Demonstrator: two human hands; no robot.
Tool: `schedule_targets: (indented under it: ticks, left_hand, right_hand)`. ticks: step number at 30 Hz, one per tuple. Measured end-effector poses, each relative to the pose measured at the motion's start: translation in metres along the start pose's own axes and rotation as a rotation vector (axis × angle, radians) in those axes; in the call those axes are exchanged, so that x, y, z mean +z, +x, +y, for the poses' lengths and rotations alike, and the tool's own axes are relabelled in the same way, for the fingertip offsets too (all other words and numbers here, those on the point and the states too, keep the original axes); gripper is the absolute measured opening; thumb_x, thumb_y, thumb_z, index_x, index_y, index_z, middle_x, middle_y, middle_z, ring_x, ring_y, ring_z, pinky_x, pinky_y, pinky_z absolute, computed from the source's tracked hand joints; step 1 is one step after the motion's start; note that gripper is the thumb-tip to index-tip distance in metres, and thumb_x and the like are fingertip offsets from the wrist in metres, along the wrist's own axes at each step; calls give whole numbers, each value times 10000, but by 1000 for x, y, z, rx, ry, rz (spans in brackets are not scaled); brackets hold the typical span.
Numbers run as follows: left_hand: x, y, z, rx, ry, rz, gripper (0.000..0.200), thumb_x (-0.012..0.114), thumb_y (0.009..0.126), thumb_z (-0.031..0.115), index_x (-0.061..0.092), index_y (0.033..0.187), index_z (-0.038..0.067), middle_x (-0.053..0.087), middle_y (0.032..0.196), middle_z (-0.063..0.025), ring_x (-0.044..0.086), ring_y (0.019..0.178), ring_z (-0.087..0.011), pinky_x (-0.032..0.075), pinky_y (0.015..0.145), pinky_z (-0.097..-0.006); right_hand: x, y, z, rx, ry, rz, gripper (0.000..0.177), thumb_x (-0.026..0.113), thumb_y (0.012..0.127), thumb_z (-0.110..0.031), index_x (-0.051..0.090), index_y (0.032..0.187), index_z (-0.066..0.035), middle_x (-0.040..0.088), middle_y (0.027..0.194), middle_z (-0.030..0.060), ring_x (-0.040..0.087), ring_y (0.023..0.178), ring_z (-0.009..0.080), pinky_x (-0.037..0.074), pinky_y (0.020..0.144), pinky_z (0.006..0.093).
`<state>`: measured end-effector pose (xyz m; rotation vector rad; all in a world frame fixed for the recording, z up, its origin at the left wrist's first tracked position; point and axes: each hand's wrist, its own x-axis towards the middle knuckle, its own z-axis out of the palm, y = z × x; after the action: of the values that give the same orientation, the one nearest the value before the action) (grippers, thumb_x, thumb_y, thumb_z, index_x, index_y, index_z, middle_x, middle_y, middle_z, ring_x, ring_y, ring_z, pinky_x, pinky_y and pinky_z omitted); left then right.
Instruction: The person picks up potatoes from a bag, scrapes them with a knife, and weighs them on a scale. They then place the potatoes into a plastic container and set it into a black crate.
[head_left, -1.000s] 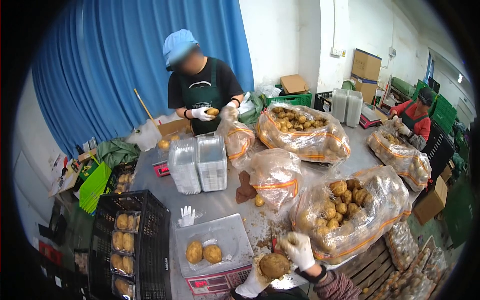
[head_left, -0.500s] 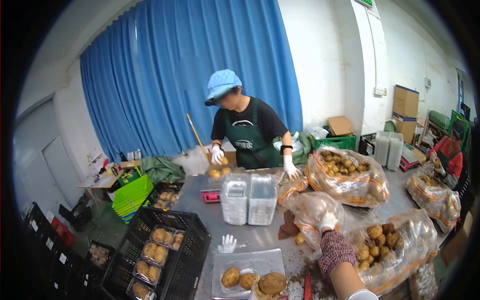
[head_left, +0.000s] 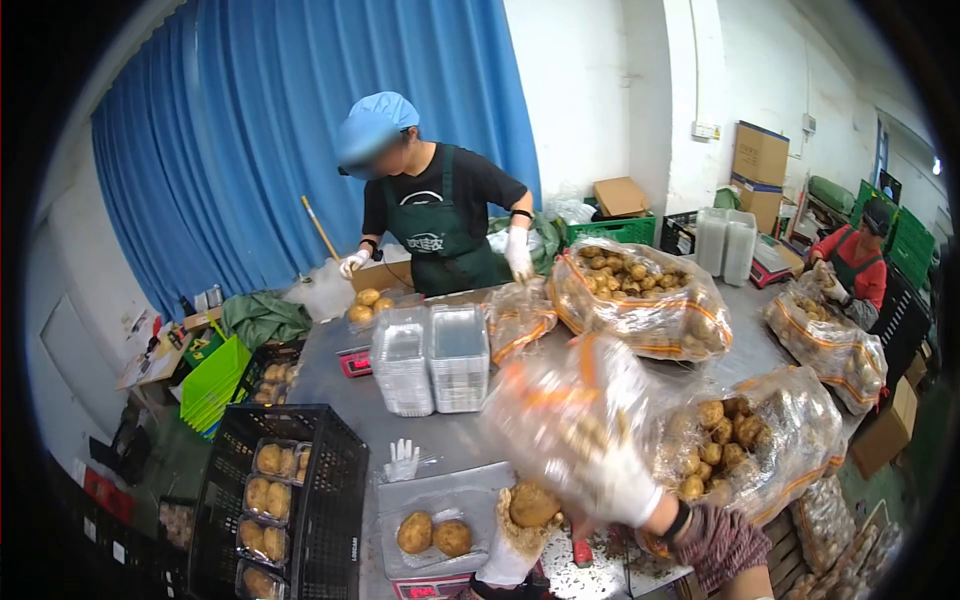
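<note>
My gloved left hand (head_left: 514, 545) is closed round a large potato (head_left: 534, 503) at the right edge of a scale (head_left: 440, 588). Beside it, two potatoes (head_left: 452, 538) sit in a clear plastic container (head_left: 400, 508) on that scale. My gloved right hand (head_left: 620, 480) grips a clear plastic bag (head_left: 535, 410) with orange stripes, blurred by motion; its fingers are smeared too. An open bag of potatoes (head_left: 735, 440) stands to the right of my right hand.
Stacked clear containers (head_left: 430, 360) stand mid-table. A black crate (head_left: 335, 480) with packed potatoes is at left. Across the table, a co-worker (head_left: 430, 210) stands by another scale (head_left: 355, 362) and a large potato bag (head_left: 640, 300). Another person (head_left: 855, 260) is at far right.
My right hand has lifted the plastic bag and swung it toward me and left. My left hand, with the potato, has come further into view. The co-worker's hand has left the potatoes. The view has shifted right.
</note>
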<state>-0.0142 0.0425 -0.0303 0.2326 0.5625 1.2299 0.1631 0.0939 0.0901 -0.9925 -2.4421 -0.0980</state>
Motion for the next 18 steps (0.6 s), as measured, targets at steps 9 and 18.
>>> schedule_targets:
  ticks: [9, 18]
  left_hand:
    - [15, -22, -44, -19, 115, 118, 441, 424, 956, 413, 472, 1286, 125, 554, 1248, -35, 531, 1149, -205, 442, 976, -391]
    - [-6, -39, -8, -133, -61, -179, 701, 429, 869, 624, 434, 1312, 81, 488, 1298, -175, 510, 1156, -318, 495, 866, -413]
  right_hand:
    - [28, -55, -39, 70, 111, 170, 277, 675, 693, -223, 564, 883, -55, 568, 852, 99, 561, 809, 299, 458, 685, 437]
    - [25, -70, -20, 361, 150, 217, 306, 636, 774, -391, 583, 808, -91, 541, 721, 116, 569, 621, 281, 467, 537, 364]
